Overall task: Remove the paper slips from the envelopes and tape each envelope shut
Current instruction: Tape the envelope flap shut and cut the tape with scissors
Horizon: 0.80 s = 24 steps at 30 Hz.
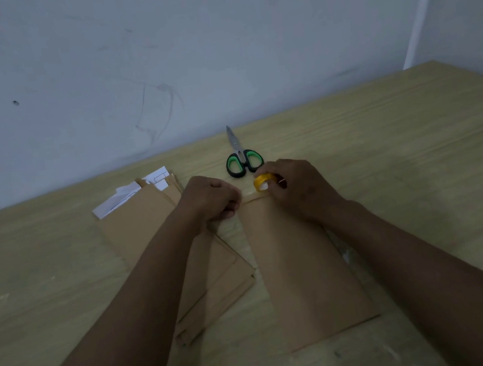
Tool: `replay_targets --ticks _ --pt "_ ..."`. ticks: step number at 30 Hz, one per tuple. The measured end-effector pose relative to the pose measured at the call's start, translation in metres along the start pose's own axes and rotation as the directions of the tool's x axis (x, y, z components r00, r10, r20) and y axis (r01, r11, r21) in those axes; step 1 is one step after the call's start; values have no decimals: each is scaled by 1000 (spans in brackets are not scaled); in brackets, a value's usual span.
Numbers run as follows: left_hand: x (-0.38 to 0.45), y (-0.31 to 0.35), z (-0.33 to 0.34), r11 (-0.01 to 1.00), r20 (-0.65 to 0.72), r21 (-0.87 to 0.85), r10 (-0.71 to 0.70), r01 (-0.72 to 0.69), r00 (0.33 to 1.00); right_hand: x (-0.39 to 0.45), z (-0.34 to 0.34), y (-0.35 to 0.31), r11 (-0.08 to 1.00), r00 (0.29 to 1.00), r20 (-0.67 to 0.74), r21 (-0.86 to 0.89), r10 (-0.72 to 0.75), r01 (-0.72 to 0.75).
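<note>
While my right hand [291, 183] pinches the tape roll [262, 181], my left hand [213, 199], fingers curled, pins the envelope [301, 267] top.

Two bare forearms are seen entering from the lower corners of the frame. No sleeve is worn on either, and the left hand [213, 199] and right hand [291, 183] are ungloved.

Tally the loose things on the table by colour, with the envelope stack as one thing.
Brown: 2, the single envelope and the envelope stack
White: 1, the paper slips
Yellow: 1, the tape roll
Green and black: 1, the scissors
Total: 5
</note>
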<state>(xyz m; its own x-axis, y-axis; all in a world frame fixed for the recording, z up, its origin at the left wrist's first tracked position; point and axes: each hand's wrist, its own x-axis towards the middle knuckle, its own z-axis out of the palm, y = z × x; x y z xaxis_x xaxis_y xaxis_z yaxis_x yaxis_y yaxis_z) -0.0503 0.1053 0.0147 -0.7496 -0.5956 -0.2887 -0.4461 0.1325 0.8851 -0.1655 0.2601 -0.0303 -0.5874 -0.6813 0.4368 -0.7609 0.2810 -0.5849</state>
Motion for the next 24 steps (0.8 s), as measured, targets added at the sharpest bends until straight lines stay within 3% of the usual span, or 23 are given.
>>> replay_targets --ticks 24 --pt "0 13 6 967 8 144 -212 208 977 -11 -1 -17 990 1000 -11 -139 20 -21"
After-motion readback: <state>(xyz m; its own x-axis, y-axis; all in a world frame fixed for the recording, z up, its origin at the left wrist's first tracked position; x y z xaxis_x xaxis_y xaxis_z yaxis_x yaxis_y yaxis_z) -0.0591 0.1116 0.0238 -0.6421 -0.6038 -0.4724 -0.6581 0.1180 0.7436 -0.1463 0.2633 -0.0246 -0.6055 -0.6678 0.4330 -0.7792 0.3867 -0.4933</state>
